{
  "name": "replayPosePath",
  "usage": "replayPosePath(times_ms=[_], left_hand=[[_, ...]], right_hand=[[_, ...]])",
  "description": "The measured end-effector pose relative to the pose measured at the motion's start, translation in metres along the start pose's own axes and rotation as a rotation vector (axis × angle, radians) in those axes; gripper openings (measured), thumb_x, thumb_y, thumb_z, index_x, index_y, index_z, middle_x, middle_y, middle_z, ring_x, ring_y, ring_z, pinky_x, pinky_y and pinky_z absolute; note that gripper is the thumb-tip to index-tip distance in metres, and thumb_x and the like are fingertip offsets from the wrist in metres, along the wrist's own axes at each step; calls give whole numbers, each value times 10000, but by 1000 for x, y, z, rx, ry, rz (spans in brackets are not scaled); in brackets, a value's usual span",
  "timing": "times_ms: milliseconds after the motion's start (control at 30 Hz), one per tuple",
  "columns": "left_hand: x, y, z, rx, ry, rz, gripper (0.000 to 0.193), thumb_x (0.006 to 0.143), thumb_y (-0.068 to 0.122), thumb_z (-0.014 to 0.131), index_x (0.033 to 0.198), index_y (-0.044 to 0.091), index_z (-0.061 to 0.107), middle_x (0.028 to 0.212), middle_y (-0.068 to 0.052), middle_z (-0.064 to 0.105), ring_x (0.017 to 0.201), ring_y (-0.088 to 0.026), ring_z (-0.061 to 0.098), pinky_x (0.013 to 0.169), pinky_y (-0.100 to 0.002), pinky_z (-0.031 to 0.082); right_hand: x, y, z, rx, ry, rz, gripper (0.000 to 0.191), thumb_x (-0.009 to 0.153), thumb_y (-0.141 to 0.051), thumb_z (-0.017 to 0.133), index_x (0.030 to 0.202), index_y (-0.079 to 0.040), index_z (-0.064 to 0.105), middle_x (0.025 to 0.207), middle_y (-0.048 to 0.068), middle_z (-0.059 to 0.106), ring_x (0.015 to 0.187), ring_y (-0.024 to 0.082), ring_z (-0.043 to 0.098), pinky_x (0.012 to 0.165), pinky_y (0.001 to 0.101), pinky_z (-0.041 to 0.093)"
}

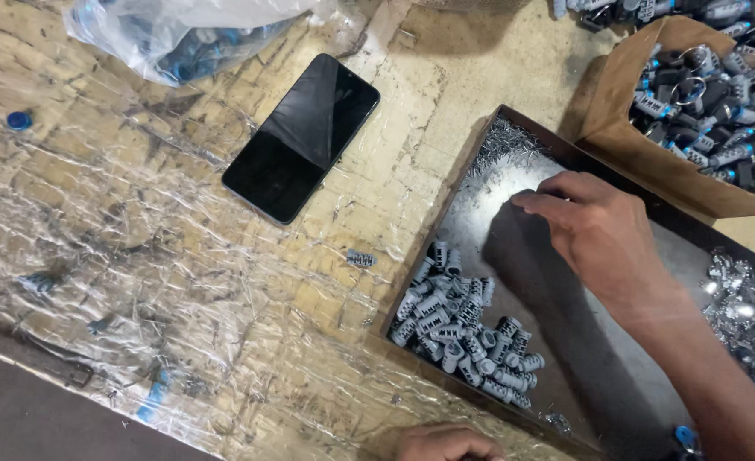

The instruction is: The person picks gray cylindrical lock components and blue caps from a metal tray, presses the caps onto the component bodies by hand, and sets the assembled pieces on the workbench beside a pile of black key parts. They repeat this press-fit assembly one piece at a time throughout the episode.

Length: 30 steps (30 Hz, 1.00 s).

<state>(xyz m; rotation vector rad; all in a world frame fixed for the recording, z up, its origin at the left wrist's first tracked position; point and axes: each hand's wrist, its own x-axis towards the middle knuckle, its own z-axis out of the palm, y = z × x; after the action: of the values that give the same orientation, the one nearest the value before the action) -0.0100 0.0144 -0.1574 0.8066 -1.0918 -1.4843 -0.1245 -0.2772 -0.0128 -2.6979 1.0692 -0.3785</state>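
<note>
My right hand (604,235) reaches into a shallow dark tray (480,154), its fingertips down on a heap of small shiny metal pins (506,154) in the tray's far corner. The fingers are bent and close together, and whether they pinch any pins is hidden. A pile of grey ribbed plastic cylinders (459,329) lies in the tray's near-left corner. Only the knuckles of my left hand (446,444) show at the bottom edge, next to the tray's near rim.
A black phone (302,137) lies screen up on the plastic-wrapped table. One grey cylinder (361,258) lies loose beside the tray. A cardboard box (617,119) of assembled grey-and-blue pieces stands top right, metal rings (749,312) at right, a plastic bag (181,34) top left.
</note>
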Motion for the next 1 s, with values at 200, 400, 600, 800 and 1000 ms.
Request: replayPosePath(times_ms=[200,400,600,800,1000], left_hand=[[3,34,15,-4,322,-363,88,871,72,817,835,5,773,722,1,692,567,8,554,499,-185,408],[4,58,14,-286,378,-407,81,927,32,734,954,-34,774,818,22,726,703,5,619,629,-175,484],[1,83,40,-513,372,-639,112,962,48,712,986,-50,761,784,-28,724,649,-27,620,564,-205,483],[-10,98,52,-565,270,-498,157,1055,76,663,1055,-74,714,827,-36,698,639,-24,558,514,-207,400],[-21,112,57,-622,345,-461,167,1033,46,642,1052,-96,727,746,-24,635,526,-6,459,419,-205,321]], right_hand=[[22,-30,-21,-72,-120,15,156,845,-12,708,991,-65,720,946,93,712,827,317,694,690,433,547],[-138,-84,-31,417,-90,133,159,837,-175,741,974,-99,715,919,54,734,769,164,707,648,274,597],[-268,-155,80,61,463,520,112,771,-155,786,795,-94,695,754,105,686,689,269,694,722,383,572],[-296,-196,77,93,332,771,180,765,-137,824,909,-68,740,823,127,723,744,282,722,710,383,583],[-252,-202,28,135,520,352,226,828,-23,833,1008,-12,697,894,121,724,763,247,724,689,330,589]])
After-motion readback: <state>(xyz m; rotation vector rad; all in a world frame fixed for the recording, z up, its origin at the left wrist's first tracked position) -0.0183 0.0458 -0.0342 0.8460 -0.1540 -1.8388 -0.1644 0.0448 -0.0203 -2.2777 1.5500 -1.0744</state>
